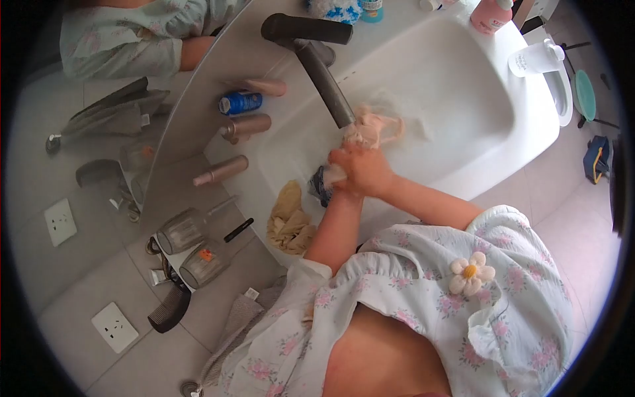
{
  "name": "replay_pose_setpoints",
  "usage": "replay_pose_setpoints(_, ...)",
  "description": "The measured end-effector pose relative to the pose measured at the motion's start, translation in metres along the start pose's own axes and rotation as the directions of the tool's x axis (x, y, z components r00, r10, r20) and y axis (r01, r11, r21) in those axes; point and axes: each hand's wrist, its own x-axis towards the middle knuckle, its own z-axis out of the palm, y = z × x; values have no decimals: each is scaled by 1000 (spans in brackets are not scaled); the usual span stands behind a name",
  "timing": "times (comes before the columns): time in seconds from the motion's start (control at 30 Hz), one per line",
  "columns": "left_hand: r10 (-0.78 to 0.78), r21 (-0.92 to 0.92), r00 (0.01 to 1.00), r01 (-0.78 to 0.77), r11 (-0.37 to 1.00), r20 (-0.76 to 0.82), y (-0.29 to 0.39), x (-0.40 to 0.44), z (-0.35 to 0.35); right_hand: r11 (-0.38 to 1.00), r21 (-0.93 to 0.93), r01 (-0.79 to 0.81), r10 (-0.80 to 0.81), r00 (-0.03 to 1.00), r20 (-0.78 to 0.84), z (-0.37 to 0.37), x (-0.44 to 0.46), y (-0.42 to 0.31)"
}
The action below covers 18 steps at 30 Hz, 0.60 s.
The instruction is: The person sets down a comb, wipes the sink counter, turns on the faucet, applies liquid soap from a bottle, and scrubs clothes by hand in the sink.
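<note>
Below the dark faucet (327, 86), my two hands are pressed together over the white sink (463, 86). My right hand (367, 173) is closed around a wet, pale pink cloth (380, 126), which spreads out beneath the spout. Partly covered by it, my left hand (335, 176) is closed beside the same cloth; its fingers are mostly hidden, so what it grips is unclear. A dark cloth (320, 187) lies against the left hand. On the sink's near left side rests a crumpled beige cloth (289, 221).
A blue bottle (241, 102) and pinkish tubes (221, 170) stand left of the sink by the mirror (132, 86). Two glasses (205, 261) and a black comb (170, 309) are lower left. A pink bottle (491, 16) and white bottle (536, 59) stand on the far right rim.
</note>
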Motion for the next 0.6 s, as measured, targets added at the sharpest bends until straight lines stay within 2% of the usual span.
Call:
replay_pose_setpoints(0.07, -71, -40, 997, 70, 997, -13, -13, 22, -16, 999, -23, 37, -40, 992, -122, 10, 16, 30)
replay_pose_setpoints(0.13, -106, -37, 993, 105, 994, -44, -35, 37, -30, 974, 27, -227, 229, 964, -133, -1, 40, 50)
replay_pose_setpoints(0.2, -143, 71, 981, 153, 986, -131, -48, 37, -42, 975, 88, -203, 213, 967, -140, -27, 52, 81)
replay_pose_setpoints(0.27, -184, 274, 962, 237, 932, -203, -45, 35, -61, 987, -156, -49, 35, 995, -93, -40, 55, 117)
replay_pose_setpoints(0.3, -209, 357, 952, 279, 892, -222, -37, 34, -67, 973, -228, -36, -13, 978, -209, -46, 52, 133)
replay_pose_setpoints(0.37, -263, 189, 912, 331, 924, -315, -22, 21, -72, 931, -364, -29, -137, 897, -420, -57, 48, 152)
replay_pose_setpoints(0.4, -263, 78, 886, 315, 946, -381, -18, 15, -68, 941, -314, -126, -29, 896, -444, -51, 45, 150)
replay_pose_setpoints(0.43, -303, 42, 886, 338, 940, -352, -16, 11, -64, 940, -259, -223, 83, 883, -462, -42, 39, 145)
replay_pose_setpoints(0.47, -279, 72, 915, 312, 947, -292, -15, 11, -57, 925, -205, -319, 190, 859, -475, -37, 37, 142)
replay_pose_setpoints(0.5, -255, 99, 939, 283, 954, -230, -14, 11, -52, 975, -84, -208, 150, 883, -444, -7, 42, 155)
replay_pose_setpoints(0.53, -171, 183, 976, 194, 964, -132, -14, 13, -45, 996, 22, -86, 88, 939, -333, 40, 48, 177)
replay_pose_setpoints(0.57, -153, 155, 986, 162, 975, -69, -14, 18, -49, 970, 245, -5, 72, 961, -266, 67, 45, 167)
replay_pose_setpoints(0.6, -135, 122, 991, 135, 983, -7, -14, 22, -54, 950, 297, -95, 158, 967, -198, 65, 38, 130)
